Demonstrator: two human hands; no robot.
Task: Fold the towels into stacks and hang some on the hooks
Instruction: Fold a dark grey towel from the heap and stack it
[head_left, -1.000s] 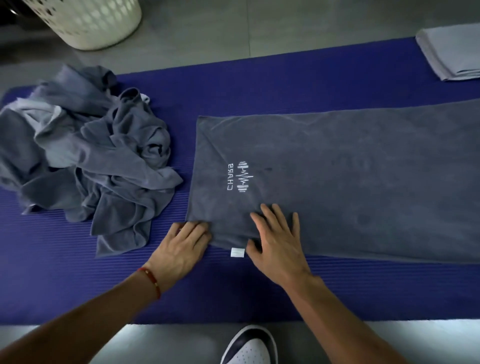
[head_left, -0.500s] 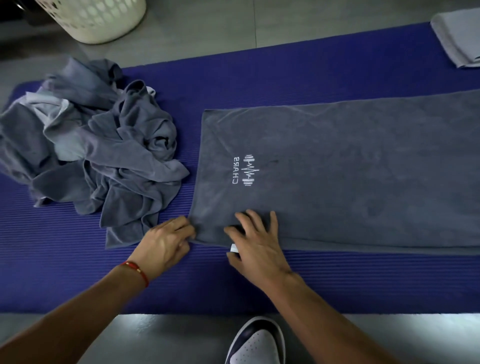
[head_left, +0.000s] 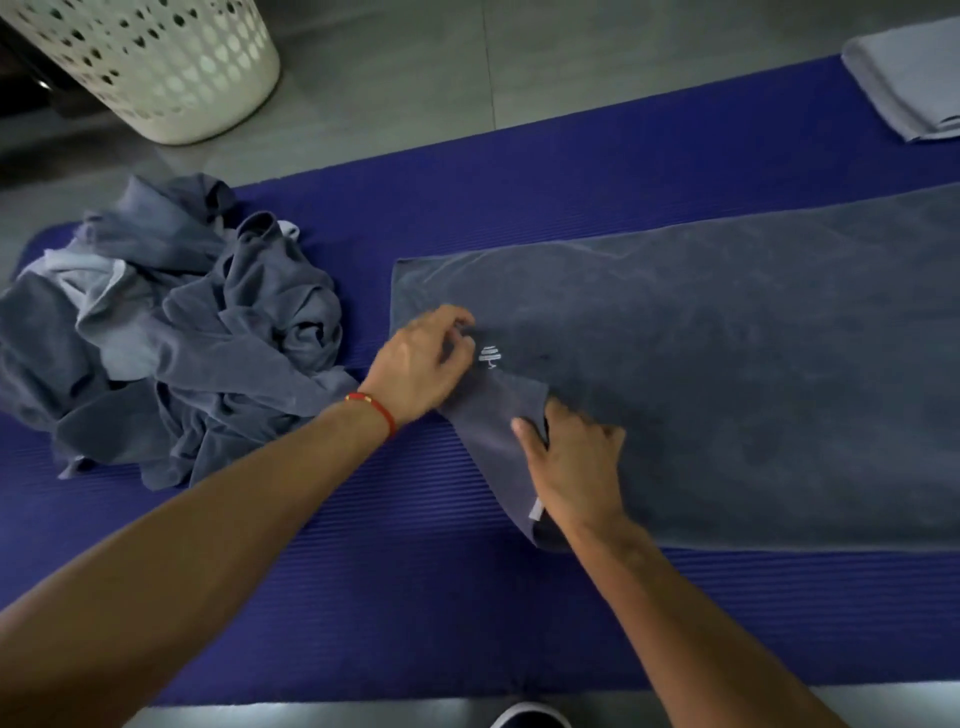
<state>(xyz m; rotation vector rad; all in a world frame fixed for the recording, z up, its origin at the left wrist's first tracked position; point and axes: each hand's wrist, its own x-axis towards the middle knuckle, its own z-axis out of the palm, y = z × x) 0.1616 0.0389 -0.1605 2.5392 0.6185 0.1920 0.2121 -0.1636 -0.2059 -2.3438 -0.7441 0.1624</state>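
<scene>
Two hands work on one dark grey towel (head_left: 727, 374) that lies spread flat on a blue mat (head_left: 467, 597). The towel reaches from the middle of the mat to the right edge of the view. Its near left corner is lifted and turned over onto the towel itself, so a narrow flap runs between the two hands.

The left hand (head_left: 421, 364) is at the far end of this flap. Its fingers are curled and pinch the cloth just beside a small white logo (head_left: 489, 357), which is partly covered by the fold. A red bracelet (head_left: 371, 410) sits on the left wrist. The right hand (head_left: 576, 462) is at the near end of the flap. The thumb lies on top of the cloth and the other fingers are curled under the edge, so the hand grips it. A small white label (head_left: 536, 510) shows at the towel's edge, just beside the right wrist.

On the left part of the mat lies a heap of unfolded grey towels (head_left: 171, 332), apart from the spread towel. A folded light grey towel (head_left: 909, 78) rests on the far right end of the mat. A cream laundry basket (head_left: 156, 62) with holes stands on the grey floor (head_left: 415, 78) behind the mat. A shoe tip (head_left: 530, 717) is at the bottom edge.
</scene>
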